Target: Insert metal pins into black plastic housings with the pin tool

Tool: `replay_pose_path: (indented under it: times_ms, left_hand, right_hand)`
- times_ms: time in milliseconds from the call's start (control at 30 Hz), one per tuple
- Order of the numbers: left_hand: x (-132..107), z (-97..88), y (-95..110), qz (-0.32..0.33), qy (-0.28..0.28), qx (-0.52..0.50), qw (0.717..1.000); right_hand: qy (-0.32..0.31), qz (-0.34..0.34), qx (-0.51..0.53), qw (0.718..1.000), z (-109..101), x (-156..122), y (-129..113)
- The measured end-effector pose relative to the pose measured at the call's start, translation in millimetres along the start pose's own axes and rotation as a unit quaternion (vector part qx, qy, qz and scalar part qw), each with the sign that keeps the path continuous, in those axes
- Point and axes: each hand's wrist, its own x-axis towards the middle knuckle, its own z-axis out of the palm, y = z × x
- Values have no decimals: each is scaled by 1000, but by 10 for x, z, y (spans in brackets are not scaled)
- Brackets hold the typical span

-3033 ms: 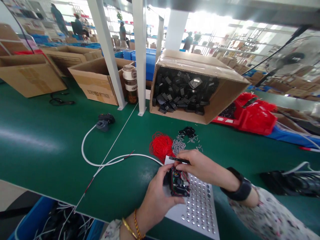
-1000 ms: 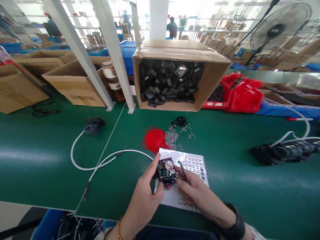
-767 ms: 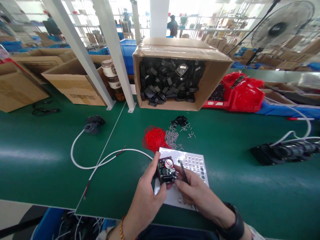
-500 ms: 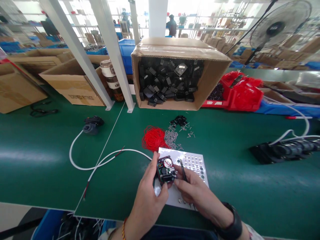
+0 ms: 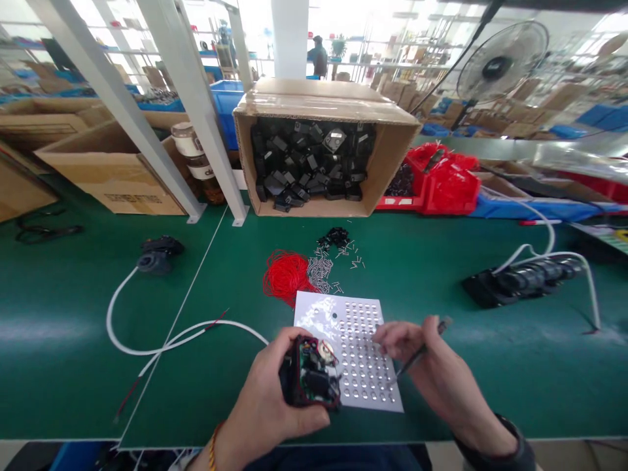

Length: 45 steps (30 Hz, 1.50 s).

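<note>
My left hand (image 5: 267, 399) is closed around an open black device housing (image 5: 316, 376), a circuit board and a round pale part showing inside it. A white cable (image 5: 245, 325) runs from behind that hand across the table. My right hand (image 5: 432, 366) holds dark tweezers (image 5: 417, 360), their thin end slanting down to the sheet's lower right. Its fingertips hover over or touch the right edge of a white sheet (image 5: 314, 314) with rows of small clear round pads (image 5: 360, 340); contact is hard to tell.
Beyond the sheet lie a red wire bundle (image 5: 287, 276), scattered small screws (image 5: 320, 271) and small black parts (image 5: 334, 237). A cardboard box (image 5: 326, 101) of black housings stands behind. Black devices with white cables lie left (image 5: 159, 255) and right (image 5: 520, 282). Red bins (image 5: 444, 183) stand back right.
My right hand has moved away from the device to the sheet's right side, tweezers turned in its grip. My left hand has brought the device lower and nearer. The view has shifted right.
</note>
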Motion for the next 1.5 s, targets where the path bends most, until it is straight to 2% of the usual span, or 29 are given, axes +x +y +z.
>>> replay_pose_path:
  times_ms: [67, 167, 233, 367, 467, 633, 800, 1100, 1267, 1400, 1500]
  left_hand:
    - [-44, -35, 61, 14, -80, 51, 995]
    - [7, 6, 76, 23, -135, 128, 982]
    - [101, 67, 62, 16, -155, 156, 975]
    - [294, 143, 47, 6, -185, 176, 967]
    - [373, 141, 60, -10, -209, 197, 958]
    - [422, 134, 114, -20, -232, 228, 945]
    - [432, 145, 128, -19, -237, 239, 941]
    - [418, 147, 112, -23, -236, 246, 940]
    - [395, 120, 92, -23, -227, 207, 952]
    - [315, 102, 14, -33, -154, 126, 979]
    - [230, 89, -31, -47, -59, 31, 997]
  right_hand:
    - [60, 8, 15, 998, -119, -105, 41]
    - [111, 61, 54, 990, -101, -175, 178]
    - [118, 49, 45, 991, 1, -119, 250]
    - [118, -39, -82, 989, 173, 132, 316]
    - [149, -61, -111, 981, 193, 262, 381]
    - [183, -69, -125, 973, 172, 290, 505]
    - [167, -75, -146, 972, 157, 283, 535]
    - [130, -78, -167, 974, 146, 241, 446]
    - [132, -85, -150, 976, 145, 243, 484]
    - [140, -93, -123, 978, 169, 245, 488]
    - [135, -95, -114, 980, 168, 245, 472]
